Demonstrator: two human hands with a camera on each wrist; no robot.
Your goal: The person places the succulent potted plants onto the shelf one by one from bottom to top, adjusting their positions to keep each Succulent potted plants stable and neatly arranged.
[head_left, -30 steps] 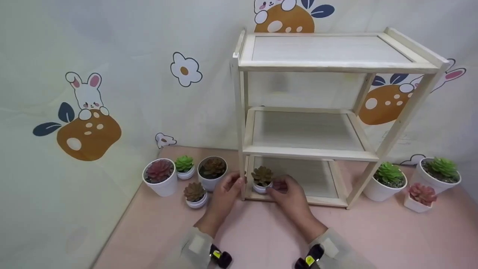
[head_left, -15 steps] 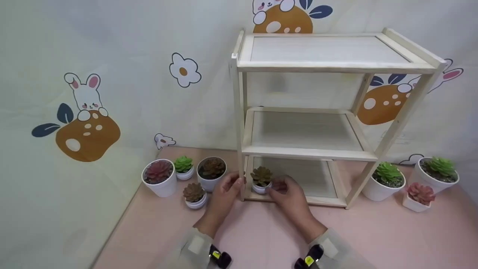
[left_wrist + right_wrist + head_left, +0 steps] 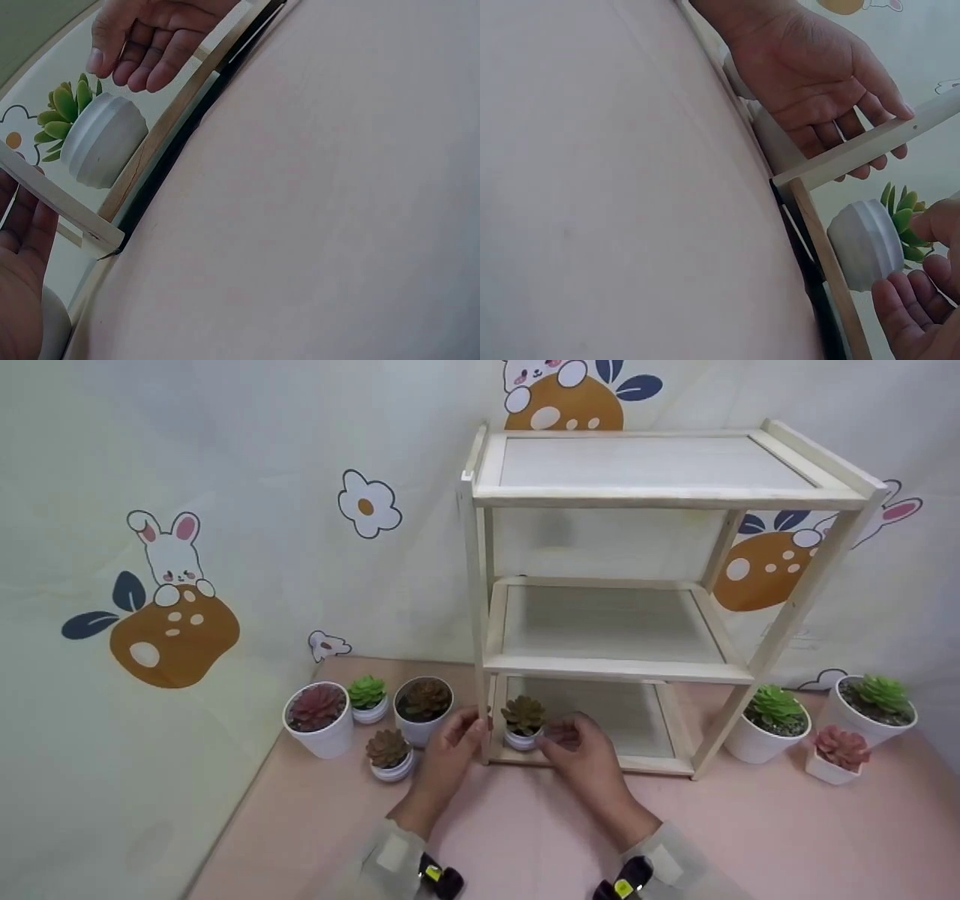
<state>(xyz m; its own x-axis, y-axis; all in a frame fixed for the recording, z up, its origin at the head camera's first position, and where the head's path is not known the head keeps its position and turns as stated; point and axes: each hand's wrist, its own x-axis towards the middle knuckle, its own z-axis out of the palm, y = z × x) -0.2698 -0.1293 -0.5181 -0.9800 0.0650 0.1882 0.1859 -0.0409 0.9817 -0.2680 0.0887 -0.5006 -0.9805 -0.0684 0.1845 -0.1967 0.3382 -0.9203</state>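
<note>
A small succulent [image 3: 524, 714] in a ribbed white pot [image 3: 865, 244] stands upright at the left front of the wooden shelf's bottom board [image 3: 630, 720]. Beside its right side is my right hand [image 3: 585, 746], fingers loosely bent and thumb towards the pot; the left wrist view shows a gap between fingertips and pot. My left hand [image 3: 448, 750] holds the shelf's front left post [image 3: 877, 150], thumb on the front and fingers passing behind it.
Left of the shelf stand several potted succulents, among them a dark red one [image 3: 319, 720] and a small brown one [image 3: 390, 757]. On the right are two green ones [image 3: 772, 727] [image 3: 877, 705] and a pink one [image 3: 836, 757]. The middle shelf board [image 3: 611, 622] hangs above my right hand.
The head view has shifted slightly, so the scene sits a little further left. Both hands and the small succulent keep their places at the shelf.
</note>
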